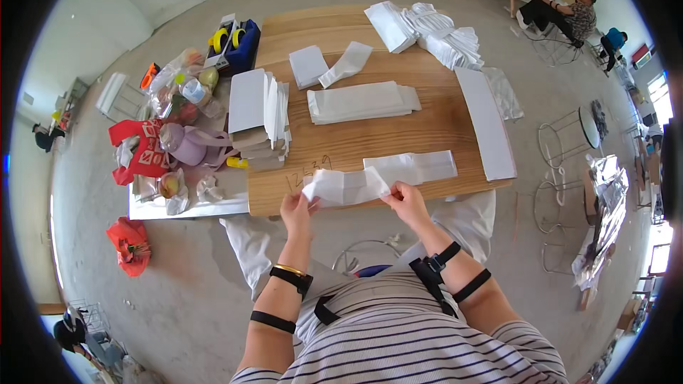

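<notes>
I hold a creased white paper strip [345, 188] stretched level over the table's near edge. My left hand [297, 212] pinches its left end and my right hand [407, 204] its right end. Just behind, another creased paper strip [420, 168] lies flat on the wooden table [384, 139]. Farther back is a flat pile of white strips [359, 103]. A small stack of white sheets [308, 64] and a slanted strip [347, 64] sit beyond that. At the left edge rises a tall stack of white paper pieces [249, 103].
White folded bundles [448, 37] fill the far right corner, with a long white board [485, 124] along the right edge. Leftward stand a blue tape dispenser [245, 46], a bottle [196, 92] and a red bag [146, 146]. Wire stools [558, 185] stand right; people sit farther off.
</notes>
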`<action>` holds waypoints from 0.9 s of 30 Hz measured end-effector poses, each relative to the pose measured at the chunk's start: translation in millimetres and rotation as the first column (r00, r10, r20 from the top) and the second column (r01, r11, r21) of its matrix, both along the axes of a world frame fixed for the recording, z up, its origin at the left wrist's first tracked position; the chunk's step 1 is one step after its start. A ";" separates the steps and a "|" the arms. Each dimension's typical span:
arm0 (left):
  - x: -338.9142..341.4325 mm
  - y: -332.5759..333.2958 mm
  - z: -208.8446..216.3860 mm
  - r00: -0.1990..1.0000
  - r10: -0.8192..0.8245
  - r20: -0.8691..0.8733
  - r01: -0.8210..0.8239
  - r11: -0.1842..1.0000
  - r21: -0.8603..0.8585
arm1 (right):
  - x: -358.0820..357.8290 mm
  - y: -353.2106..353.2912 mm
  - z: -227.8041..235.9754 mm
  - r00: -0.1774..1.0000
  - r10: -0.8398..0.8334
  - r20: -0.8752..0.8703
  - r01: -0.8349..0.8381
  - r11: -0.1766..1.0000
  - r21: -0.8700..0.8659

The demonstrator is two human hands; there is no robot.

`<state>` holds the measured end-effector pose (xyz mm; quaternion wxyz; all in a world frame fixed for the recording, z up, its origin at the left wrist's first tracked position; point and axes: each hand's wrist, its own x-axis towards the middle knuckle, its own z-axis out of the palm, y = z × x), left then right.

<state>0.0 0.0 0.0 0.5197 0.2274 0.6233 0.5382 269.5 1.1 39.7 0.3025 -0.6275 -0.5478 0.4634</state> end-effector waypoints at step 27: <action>12.2 11.7 50.9 0.136 -0.296 -0.945 0.626 0.766 -0.150 | 16.5 16.4 0.0 0.974 -0.217 0.062 0.211 0.973 0.089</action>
